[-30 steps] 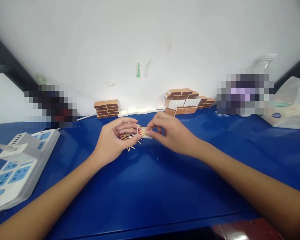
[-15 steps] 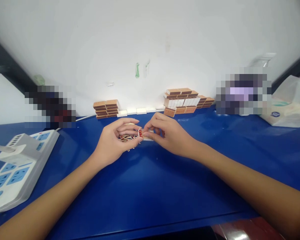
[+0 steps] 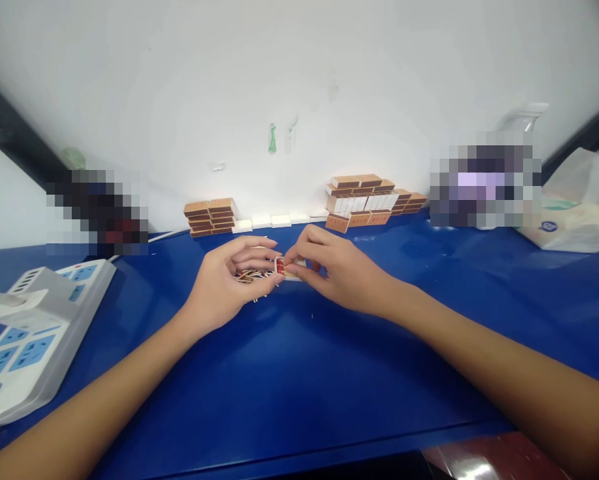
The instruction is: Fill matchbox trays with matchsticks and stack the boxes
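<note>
A small white matchbox tray [image 3: 296, 277] holds matches whose red heads [image 3: 280, 266] show at its left end. My left hand [image 3: 232, 277] grips that end between thumb and fingers, its palm curved around a loose pile of matches [image 3: 252, 276] on the table. Over the tray, my right hand [image 3: 329, 263] is closed in a pinch, its fingertips on the matches inside. The right fingers cover much of the tray, so how many matches they grip is hidden.
Against the wall stand a left stack of brown matchboxes [image 3: 209, 217], a row of white trays [image 3: 280, 221] and a larger matchbox stack [image 3: 362, 203]. A power strip [image 3: 34, 333] lies left on the blue table [image 3: 299, 387]. At far right is a tissue pack [image 3: 564, 220].
My right fingertips have shifted very slightly at the tray, and the red match heads show a little more plainly. The left hand keeps its grip. The whole view has shifted slightly.
</note>
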`<action>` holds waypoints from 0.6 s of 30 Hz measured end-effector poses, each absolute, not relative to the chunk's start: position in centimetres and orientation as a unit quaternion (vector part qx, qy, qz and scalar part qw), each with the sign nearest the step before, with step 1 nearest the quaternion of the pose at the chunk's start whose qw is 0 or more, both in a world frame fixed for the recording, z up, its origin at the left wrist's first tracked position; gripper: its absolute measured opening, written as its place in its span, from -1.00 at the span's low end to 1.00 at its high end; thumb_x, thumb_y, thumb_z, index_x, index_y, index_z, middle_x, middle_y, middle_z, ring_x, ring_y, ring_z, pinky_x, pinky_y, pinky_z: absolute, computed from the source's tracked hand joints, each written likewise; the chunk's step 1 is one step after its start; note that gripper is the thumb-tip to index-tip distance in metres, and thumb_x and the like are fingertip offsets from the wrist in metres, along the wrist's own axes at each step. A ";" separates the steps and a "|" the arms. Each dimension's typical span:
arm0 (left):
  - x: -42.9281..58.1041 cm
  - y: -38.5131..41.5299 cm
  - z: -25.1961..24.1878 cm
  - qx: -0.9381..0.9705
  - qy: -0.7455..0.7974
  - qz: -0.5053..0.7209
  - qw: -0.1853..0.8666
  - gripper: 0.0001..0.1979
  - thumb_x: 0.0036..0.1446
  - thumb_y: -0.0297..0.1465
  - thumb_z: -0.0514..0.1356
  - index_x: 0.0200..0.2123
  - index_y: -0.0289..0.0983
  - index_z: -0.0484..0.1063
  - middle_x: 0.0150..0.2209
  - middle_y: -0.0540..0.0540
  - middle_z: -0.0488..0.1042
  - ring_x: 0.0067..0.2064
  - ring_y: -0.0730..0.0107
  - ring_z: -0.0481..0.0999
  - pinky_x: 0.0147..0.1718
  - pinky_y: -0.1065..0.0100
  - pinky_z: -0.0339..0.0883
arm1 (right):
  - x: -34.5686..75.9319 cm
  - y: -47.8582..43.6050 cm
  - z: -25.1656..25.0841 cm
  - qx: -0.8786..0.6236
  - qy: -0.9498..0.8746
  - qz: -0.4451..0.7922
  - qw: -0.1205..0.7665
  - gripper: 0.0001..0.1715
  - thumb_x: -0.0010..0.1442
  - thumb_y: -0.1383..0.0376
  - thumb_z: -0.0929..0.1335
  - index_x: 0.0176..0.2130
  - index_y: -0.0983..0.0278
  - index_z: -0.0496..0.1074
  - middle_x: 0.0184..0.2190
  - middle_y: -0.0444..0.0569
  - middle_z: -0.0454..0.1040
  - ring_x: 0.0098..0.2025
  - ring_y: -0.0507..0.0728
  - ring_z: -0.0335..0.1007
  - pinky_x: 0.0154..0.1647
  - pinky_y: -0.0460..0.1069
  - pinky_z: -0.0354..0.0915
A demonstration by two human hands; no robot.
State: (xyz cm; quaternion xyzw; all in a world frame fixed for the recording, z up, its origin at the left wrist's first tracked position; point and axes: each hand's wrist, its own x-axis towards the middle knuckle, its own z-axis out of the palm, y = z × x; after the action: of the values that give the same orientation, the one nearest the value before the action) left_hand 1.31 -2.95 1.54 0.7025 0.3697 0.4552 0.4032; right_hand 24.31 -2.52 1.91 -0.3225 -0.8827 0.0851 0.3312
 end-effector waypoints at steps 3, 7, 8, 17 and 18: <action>1.3 -2.9 1.6 0.697 0.371 0.460 0.406 -0.54 0.00 -0.41 0.49 0.00 -0.31 0.53 -0.11 -0.19 0.67 -0.13 0.14 0.72 -0.15 0.27 0.68 | 24.4 -2.4 1.9 -0.315 -0.882 0.081 0.341 -0.83 0.43 0.31 0.32 -0.09 0.24 0.52 -0.20 -0.02 0.38 -0.30 0.05 0.31 -0.28 -0.01 0.26; 1.0 -2.5 1.5 0.693 0.370 0.471 0.402 -0.54 -0.02 -0.42 0.50 -0.02 -0.31 0.54 -0.12 -0.19 0.68 -0.10 0.16 0.71 -0.08 0.26 0.67 | 24.6 -2.0 1.9 -0.329 -0.869 0.067 0.363 -0.85 0.42 0.30 0.34 -0.10 0.27 0.52 -0.22 -0.05 0.37 -0.37 0.01 0.27 -0.31 -0.02 0.26; 1.0 -2.4 1.4 0.691 0.371 0.474 0.401 -0.54 -0.02 -0.42 0.51 -0.03 -0.31 0.54 -0.13 -0.19 0.68 -0.10 0.17 0.71 -0.07 0.26 0.66 | 24.7 -1.9 1.9 -0.330 -0.867 0.071 0.366 -0.84 0.42 0.29 0.34 -0.10 0.27 0.52 -0.22 -0.06 0.37 -0.37 0.00 0.27 -0.31 -0.02 0.26; 0.9 -2.2 1.3 0.671 0.369 0.488 0.419 -0.57 0.01 -0.38 0.51 -0.04 -0.29 0.54 -0.13 -0.17 0.68 -0.11 0.21 0.71 -0.06 0.26 0.66 | 24.6 -2.2 2.1 -0.292 -0.884 0.038 0.363 -0.72 0.43 0.18 0.35 -0.01 0.23 0.60 -0.17 0.00 0.37 -0.34 0.02 0.27 -0.33 -0.02 0.24; 1.0 -2.2 1.3 0.667 0.372 0.489 0.422 -0.57 0.01 -0.38 0.51 -0.04 -0.29 0.54 -0.13 -0.17 0.68 -0.11 0.21 0.71 -0.06 0.25 0.66 | 24.6 -2.3 2.1 -0.289 -0.887 0.025 0.358 -0.71 0.44 0.18 0.34 0.01 0.21 0.60 -0.15 0.01 0.38 -0.34 0.02 0.26 -0.33 -0.02 0.23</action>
State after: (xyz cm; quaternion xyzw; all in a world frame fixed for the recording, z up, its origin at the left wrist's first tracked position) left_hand 0.96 -2.17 1.33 0.6670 0.3715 0.4885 0.4225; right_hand 24.64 -2.28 2.07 -0.2890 -0.8874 0.0250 0.3583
